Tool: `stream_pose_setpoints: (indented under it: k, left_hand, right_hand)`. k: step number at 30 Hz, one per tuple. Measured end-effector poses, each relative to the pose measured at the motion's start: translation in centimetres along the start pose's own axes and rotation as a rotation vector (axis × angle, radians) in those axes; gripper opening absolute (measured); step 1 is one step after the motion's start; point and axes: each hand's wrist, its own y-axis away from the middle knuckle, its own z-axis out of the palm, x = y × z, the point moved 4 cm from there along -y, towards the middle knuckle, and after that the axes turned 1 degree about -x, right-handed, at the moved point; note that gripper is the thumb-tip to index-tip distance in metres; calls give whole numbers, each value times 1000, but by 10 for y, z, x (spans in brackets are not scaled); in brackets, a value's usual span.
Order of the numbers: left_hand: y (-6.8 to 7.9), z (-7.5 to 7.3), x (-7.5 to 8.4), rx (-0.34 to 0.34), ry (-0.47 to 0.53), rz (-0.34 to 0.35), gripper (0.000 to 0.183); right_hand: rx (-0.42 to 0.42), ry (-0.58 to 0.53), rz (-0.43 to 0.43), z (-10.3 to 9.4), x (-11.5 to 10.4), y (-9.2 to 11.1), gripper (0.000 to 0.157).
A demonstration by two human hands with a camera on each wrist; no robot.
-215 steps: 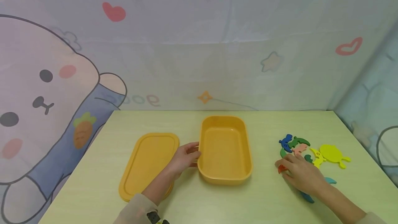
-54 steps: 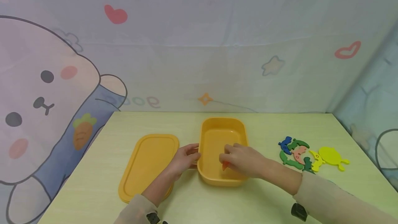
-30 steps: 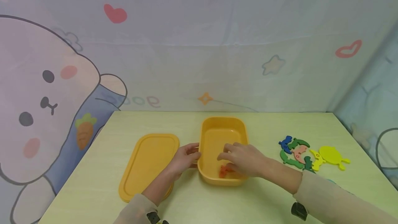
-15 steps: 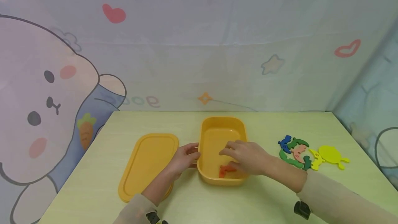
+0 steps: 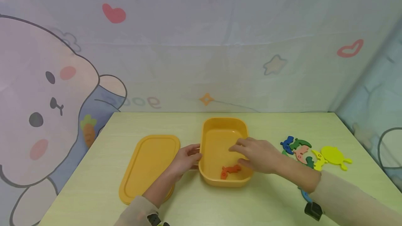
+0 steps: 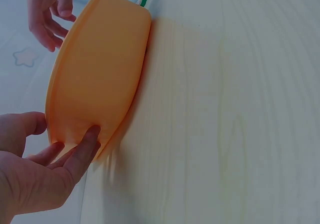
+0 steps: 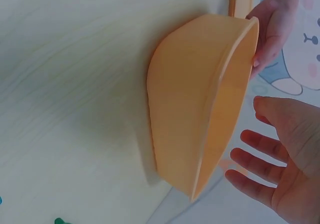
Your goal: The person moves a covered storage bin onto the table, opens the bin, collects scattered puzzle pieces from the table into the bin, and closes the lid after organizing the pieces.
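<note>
Box [image 5: 224, 183]: smooth, glossy plastic; tabletop [image 5: 194, 208]: smooth, wood-grained; backdrop [image 5: 188, 62]: creased, matt cloth.

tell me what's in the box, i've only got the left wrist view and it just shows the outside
Observer: The head view shows an orange piece on the floor of the box, at the end nearest the person.
Operator: and what's on the table to the left of the box
Observer: A flat orange-yellow lid lies there, apart from the box.
Operator: ok, any pink piece over on the right
Observer: Yes, one lies on the table there, among pieces of other colours.
</note>
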Motion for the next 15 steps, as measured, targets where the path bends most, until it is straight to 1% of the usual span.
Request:
stream_pose_setpoints:
  k: [7, 15]
  left_hand:
    - [1, 0, 2, -1, 8, 0, 46]
    - [1, 0, 1, -4, 1, 3, 46]
  right_hand:
    - [-22, 6, 56, -8, 14, 6, 37]
    - [1, 14, 90, -17, 25, 14, 38]
